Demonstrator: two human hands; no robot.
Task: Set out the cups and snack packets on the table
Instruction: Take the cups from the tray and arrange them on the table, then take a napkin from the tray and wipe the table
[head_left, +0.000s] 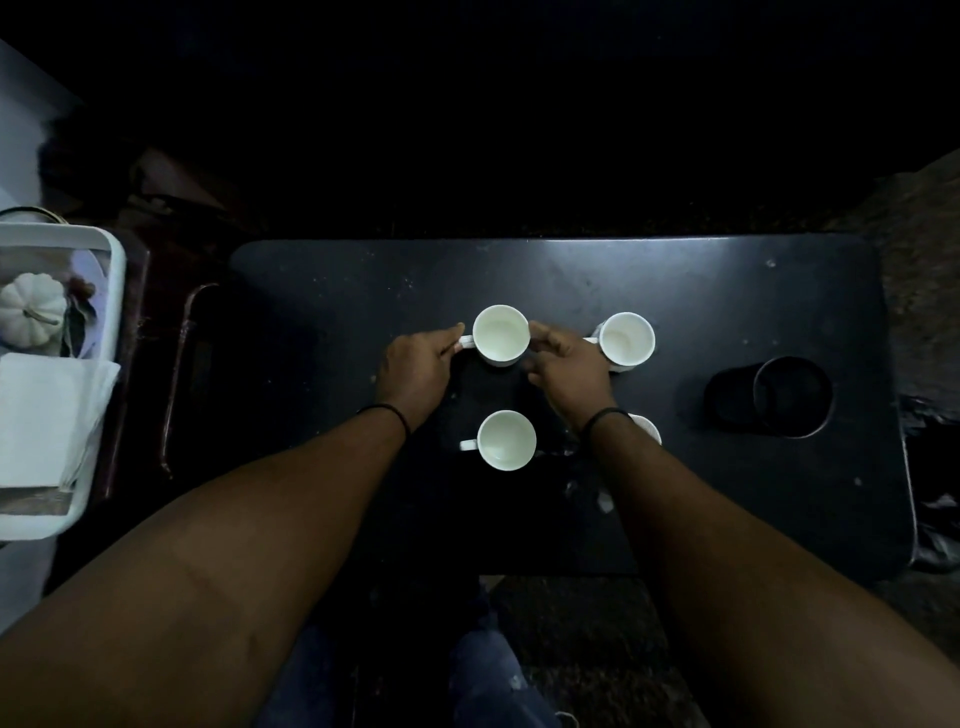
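Note:
Several empty white cups stand on the black table (675, 291). My left hand (415, 371) pinches the handle of the far left cup (501, 332). My right hand (566, 371) touches that cup's right side with its fingertips. A second cup (626, 340) stands just right of my right hand. A near cup (506, 440) sits between my wrists. Another cup (647, 427) is mostly hidden under my right wrist. No snack packets can be made out in the dim light.
A black round holder (792, 396) with a dark ring beside it sits on the table's right. At far left a white tray (117, 270) holds a small white pumpkin (32, 316) and folded napkins (44, 415). A dark wooden piece stands between tray and table.

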